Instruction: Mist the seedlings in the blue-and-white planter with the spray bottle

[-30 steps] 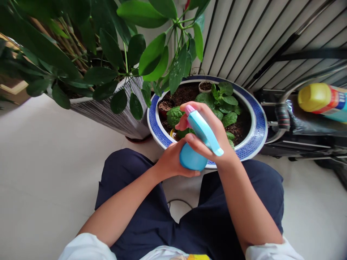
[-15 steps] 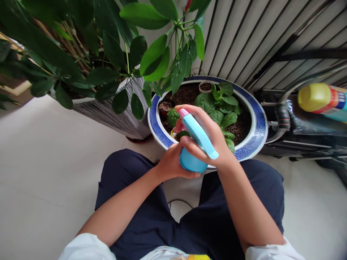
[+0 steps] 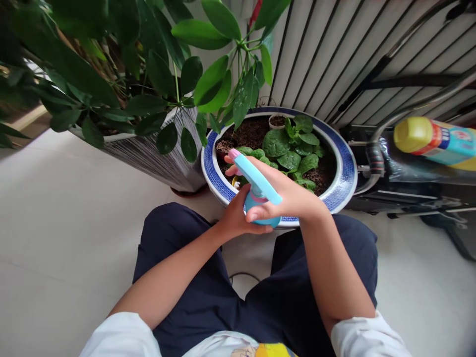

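A light-blue spray bottle [image 3: 260, 182] with a pink nozzle is held over the near rim of a blue-and-white round planter [image 3: 345, 171], its nozzle pointing away to the left. My left hand [image 3: 235, 214] is wrapped around the bottle's body. Around the spray head is my right hand [image 3: 292, 193], with the thumb on the near side and the fingers reaching past the head toward the trigger, partly hidden. Leafy green plants [image 3: 290, 148] grow in the planter's dark soil, beside a small white pot [image 3: 277, 122].
A tall potted plant [image 3: 213, 89] leans in from the left, its leaves hanging near the planter. On the right, a yellow-capped bottle [image 3: 435, 141] lies on a black rack with a curved metal tube [image 3: 375, 134]. Slatted panelling [image 3: 316, 54] stands behind.
My right hand's fingers have loosened and straightened around the spray head. The bottle and both hands have shifted slightly left in view, and the view itself has moved a little.
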A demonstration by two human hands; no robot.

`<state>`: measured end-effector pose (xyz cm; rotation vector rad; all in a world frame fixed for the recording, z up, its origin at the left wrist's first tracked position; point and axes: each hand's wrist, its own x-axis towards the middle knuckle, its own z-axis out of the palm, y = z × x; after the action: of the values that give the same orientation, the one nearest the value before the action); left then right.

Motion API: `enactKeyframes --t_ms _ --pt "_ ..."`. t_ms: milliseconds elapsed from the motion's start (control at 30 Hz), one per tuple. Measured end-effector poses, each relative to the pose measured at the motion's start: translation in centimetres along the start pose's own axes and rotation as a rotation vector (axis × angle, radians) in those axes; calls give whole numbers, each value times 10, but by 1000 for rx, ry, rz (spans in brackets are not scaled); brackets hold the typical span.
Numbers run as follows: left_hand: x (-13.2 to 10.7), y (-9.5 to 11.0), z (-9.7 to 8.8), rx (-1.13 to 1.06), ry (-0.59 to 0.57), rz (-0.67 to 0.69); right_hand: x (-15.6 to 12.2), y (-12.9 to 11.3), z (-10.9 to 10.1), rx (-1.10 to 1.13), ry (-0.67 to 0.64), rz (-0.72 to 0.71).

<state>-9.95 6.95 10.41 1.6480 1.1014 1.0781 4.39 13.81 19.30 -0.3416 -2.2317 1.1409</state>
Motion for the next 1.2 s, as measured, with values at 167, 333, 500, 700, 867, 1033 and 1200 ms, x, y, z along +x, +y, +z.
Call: enactKeyframes --t_ms 167,333,500,700,867,1033,1200 --pt "3 -3 -5 -18 62 100 -1 3 2 -13 68 146" --pt "5 -8 -16 0 72 224 5 8 15 41 185 155" --pt "0 -11 -21 13 81 163 11 18 28 62 261 135" --pt "-7 -18 -25 58 92 84 14 26 37 73 273 152" --pt "-10 -21 -27 61 82 65 15 29 41 110 244 174" --pt "-15 -24 -29 64 76 63 16 32 47 107 270 142" --pt "-18 -28 -30 56 80 42 17 30 48 133 256 155"
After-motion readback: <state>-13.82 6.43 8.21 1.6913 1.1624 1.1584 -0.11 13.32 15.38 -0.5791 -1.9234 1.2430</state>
